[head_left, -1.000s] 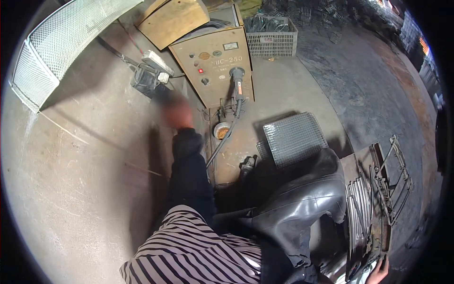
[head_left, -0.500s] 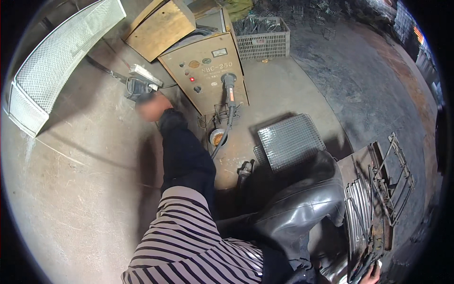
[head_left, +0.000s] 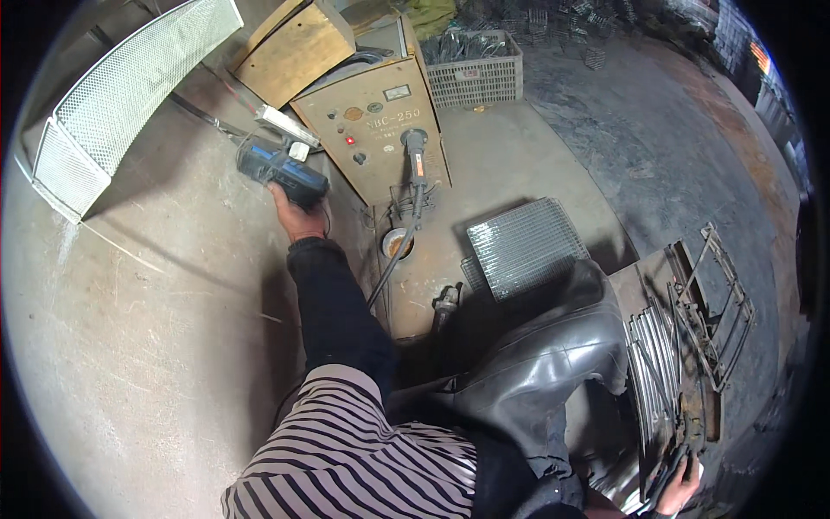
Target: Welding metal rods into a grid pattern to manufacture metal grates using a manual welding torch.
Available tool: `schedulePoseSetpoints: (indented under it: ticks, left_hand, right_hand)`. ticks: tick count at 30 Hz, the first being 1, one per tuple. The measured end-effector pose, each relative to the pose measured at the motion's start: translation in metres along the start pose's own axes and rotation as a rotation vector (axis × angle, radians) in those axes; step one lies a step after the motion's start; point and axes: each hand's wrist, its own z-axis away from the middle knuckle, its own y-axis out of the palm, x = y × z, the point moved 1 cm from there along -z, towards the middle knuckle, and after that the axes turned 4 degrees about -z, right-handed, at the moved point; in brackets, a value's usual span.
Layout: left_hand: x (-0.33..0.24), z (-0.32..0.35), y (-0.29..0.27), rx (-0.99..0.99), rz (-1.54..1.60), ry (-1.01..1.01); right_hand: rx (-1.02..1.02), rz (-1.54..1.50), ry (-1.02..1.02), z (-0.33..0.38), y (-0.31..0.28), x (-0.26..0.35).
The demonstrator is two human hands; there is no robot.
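Blue-black power tool, boxy, dusty, in left hand grip.

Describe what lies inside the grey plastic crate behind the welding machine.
The grey plastic crate holds a heap of thin dark metal wire parts, piled to the rim. What lies lower down is hidden by the top layer and the crate walls.

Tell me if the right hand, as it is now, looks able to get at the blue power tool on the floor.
Probably not: the right hand is at the metal rack, far across from the blue power tool, which the left hand already grips.
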Motion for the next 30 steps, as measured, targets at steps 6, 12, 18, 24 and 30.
schedulePoseSetpoints:
  ticks: [6,12,18,24,30]
  left_hand:
    - [0.020,-0.010,-0.009,0.008,-0.492,0.143]
    - [0.030,-0.018,-0.006,0.111,-0.182,0.015]
    - [0.008,-0.015,-0.012,0.165,-0.050,-0.026]
    - [-0.004,-0.004,0.001,0.181,0.002,-0.023]
    - [-0.018,-0.026,-0.009,-0.080,-0.259,0.043]
  right_hand:
    - [-0.087,-0.005,-0.030,0.020,-0.009,-0.001]
    - [0.066,-0.239,0.213,0.049,0.014,-0.091]
    - [-0.006,-0.297,0.147,0.043,0.033,-0.109]
    - [0.007,-0.319,0.180,0.048,0.031,-0.106]
    - [-0.007,-0.356,0.195,0.047,0.040,-0.106]
